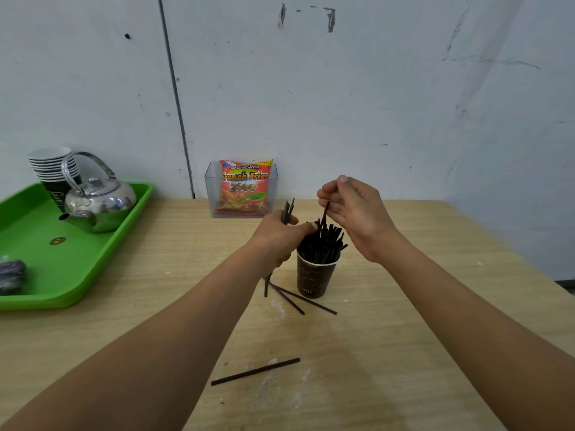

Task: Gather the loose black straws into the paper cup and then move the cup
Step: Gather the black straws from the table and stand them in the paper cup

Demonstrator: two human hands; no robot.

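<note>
A brown paper cup (314, 279) marked "latte" stands on the wooden table, packed with several black straws (323, 244). My left hand (277, 233) is just left of the cup's rim, closed around a small bunch of black straws (287, 209) that stick up above the fist and hang below it. My right hand (351, 213) hovers above and right of the cup, fingertips pinching the top of one straw (325, 213) whose lower end is among those in the cup. Two loose straws (306, 301) lie left of the cup's base. Another loose straw (255, 371) lies nearer to me.
A green tray (37, 287) at the left holds a steel kettle (99, 200), a stack of paper cups (53, 166) and a dark bundle (11, 276). A clear box with a French Fries snack bag (244, 189) stands by the wall behind the cup.
</note>
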